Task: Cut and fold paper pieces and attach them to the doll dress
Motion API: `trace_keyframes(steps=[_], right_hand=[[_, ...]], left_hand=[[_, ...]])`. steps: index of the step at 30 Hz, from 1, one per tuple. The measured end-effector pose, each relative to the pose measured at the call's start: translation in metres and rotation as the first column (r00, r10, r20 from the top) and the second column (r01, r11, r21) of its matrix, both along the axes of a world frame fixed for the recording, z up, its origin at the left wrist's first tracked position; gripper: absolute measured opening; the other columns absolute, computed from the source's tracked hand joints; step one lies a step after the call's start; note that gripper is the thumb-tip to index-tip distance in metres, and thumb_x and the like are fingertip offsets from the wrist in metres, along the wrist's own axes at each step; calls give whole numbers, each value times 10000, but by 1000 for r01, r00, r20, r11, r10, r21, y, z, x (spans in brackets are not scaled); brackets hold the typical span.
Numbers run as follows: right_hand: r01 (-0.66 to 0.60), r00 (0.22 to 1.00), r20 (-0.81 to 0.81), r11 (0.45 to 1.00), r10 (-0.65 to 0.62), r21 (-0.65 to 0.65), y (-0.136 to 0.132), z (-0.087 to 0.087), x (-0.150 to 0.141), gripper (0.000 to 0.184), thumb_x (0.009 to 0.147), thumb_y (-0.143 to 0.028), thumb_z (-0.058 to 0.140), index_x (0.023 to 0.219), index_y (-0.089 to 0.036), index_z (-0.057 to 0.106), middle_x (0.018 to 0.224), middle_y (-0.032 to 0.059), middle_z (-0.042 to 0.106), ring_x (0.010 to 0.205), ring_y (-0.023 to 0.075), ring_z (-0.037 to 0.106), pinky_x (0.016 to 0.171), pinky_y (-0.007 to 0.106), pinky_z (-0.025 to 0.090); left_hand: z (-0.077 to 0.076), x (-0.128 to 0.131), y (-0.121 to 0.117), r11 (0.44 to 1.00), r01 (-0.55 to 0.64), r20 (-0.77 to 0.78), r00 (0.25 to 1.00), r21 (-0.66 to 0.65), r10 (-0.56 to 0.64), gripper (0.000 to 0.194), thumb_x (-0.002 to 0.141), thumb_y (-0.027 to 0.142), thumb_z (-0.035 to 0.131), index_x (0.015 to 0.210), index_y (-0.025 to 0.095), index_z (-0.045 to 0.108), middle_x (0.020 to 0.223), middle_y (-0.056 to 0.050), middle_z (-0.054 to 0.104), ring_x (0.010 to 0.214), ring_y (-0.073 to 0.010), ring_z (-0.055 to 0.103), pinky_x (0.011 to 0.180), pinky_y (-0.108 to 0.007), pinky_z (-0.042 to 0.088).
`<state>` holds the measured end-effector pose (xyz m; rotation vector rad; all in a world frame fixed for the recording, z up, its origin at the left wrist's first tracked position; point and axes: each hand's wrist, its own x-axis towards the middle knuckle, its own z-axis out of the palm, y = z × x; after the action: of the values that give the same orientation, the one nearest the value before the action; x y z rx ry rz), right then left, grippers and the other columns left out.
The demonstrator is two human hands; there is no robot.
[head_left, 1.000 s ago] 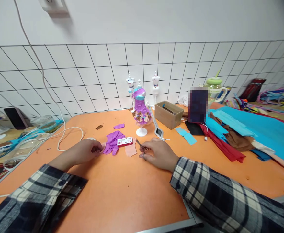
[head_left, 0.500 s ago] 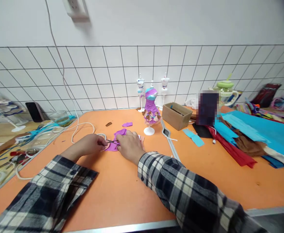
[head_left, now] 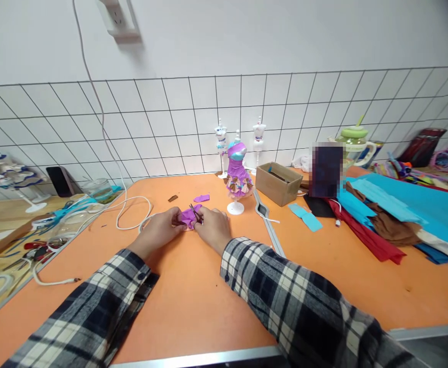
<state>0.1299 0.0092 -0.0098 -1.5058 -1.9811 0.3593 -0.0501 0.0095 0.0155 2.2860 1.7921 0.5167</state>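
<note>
My left hand [head_left: 161, 228] is closed, its fingertips pinching the left edge of a thin, crumpled purple piece [head_left: 187, 216] that could be cloth or crepe paper. Facing it, my right hand [head_left: 213, 228] is closed around small dark scissors [head_left: 195, 211], whose blades point up and left over the purple piece. Its fingers hide the handles. Just beyond the hands lie a purple scrap [head_left: 201, 198] and a brown scrap [head_left: 173, 198]. A small dress form in a purple ruffled dress [head_left: 236, 168] stands behind my right hand.
A cardboard box [head_left: 279, 184] stands right of the dress form, with blue scraps [head_left: 305, 217] before it. Coloured sheets [head_left: 396, 204] and a lidded jar mug [head_left: 354, 143] are at the right. A white cable [head_left: 126, 204] runs along the left side of the orange table [head_left: 193, 301].
My left hand has moved right, from beside the scissors' tips onto the purple piece. The scissors have turned from pointing left to pointing up and left. The camera view has shifted slightly.
</note>
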Motion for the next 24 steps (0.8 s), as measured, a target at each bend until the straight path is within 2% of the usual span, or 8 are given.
trace_keyframes(steps=[3, 5, 8, 11, 14, 17, 21, 24], right_hand=[[-21, 999, -34, 998, 23, 53, -4, 6, 7, 148, 828, -378, 631, 935, -276, 632, 855, 19, 681, 914, 222, 575, 809, 335, 373], [-14, 992, -125, 998, 23, 68, -12, 9, 17, 137, 839, -359, 627, 935, -261, 627, 864, 16, 687, 904, 212, 581, 795, 321, 384], [-54, 950, -305, 998, 62, 36, -35, 7, 41, 115, 869, -342, 596, 913, -236, 607, 897, 15, 688, 857, 179, 596, 741, 284, 408], [-192, 906, -383, 981, 180, 6, -63, 1, 73, 56, 851, -285, 612, 856, -229, 611, 890, 2, 681, 813, 149, 595, 696, 255, 406], [-245, 920, -321, 969, 225, -21, -74, 1, 98, 60, 794, -241, 661, 776, -221, 607, 803, -18, 664, 783, 146, 570, 657, 244, 371], [-230, 946, -238, 973, 219, -19, -64, 5, 111, 67, 772, -226, 674, 772, -206, 610, 778, -11, 644, 766, 145, 553, 630, 238, 337], [-206, 951, -247, 977, 185, -62, -42, 3, 115, 61, 772, -211, 654, 766, -198, 594, 767, -18, 647, 740, 134, 561, 611, 229, 325], [-225, 942, -272, 971, 197, -75, -34, -4, 116, 55, 768, -200, 642, 760, -198, 588, 770, -22, 657, 722, 128, 573, 604, 225, 329]], left_hand=[[4, -10, -2, 995, -24, -47, 998, 92, 28, 181, 738, 286, 528, 883, 216, 611, 785, -21, 706, 695, -207, 643, 617, -282, 462], [8, -20, -3, 976, -53, -82, 994, 210, 71, 189, 754, 249, 493, 897, 200, 605, 811, -35, 692, 735, -212, 638, 650, -291, 464], [10, -30, -1, 891, -135, -120, 971, 433, 205, 290, 829, 241, 448, 1055, 175, 617, 1006, -92, 693, 944, -255, 629, 816, -338, 472], [3, -26, 11, 834, -59, -239, 945, 549, 225, 405, 914, 256, 383, 1264, 134, 547, 1281, -154, 598, 1199, -299, 521, 1034, -407, 368], [-8, -15, 33, 864, -15, -333, 919, 503, 210, 446, 949, 250, 343, 1341, 90, 485, 1414, -187, 491, 1318, -316, 414, 1092, -440, 301], [-15, -12, 58, 900, -144, -300, 911, 411, 282, 466, 955, 239, 305, 1341, 54, 489, 1446, -211, 455, 1363, -343, 349, 1092, -472, 285], [-19, -19, 79, 941, -195, -272, 923, 277, 271, 405, 921, 312, 395, 1180, 148, 660, 1219, -150, 671, 1158, -331, 570, 912, -408, 450], [-18, -25, 81, 952, -227, -231, 934, 205, 273, 341, 866, 337, 489, 1050, 189, 735, 1094, -114, 738, 976, -311, 668, 749, -351, 497]])
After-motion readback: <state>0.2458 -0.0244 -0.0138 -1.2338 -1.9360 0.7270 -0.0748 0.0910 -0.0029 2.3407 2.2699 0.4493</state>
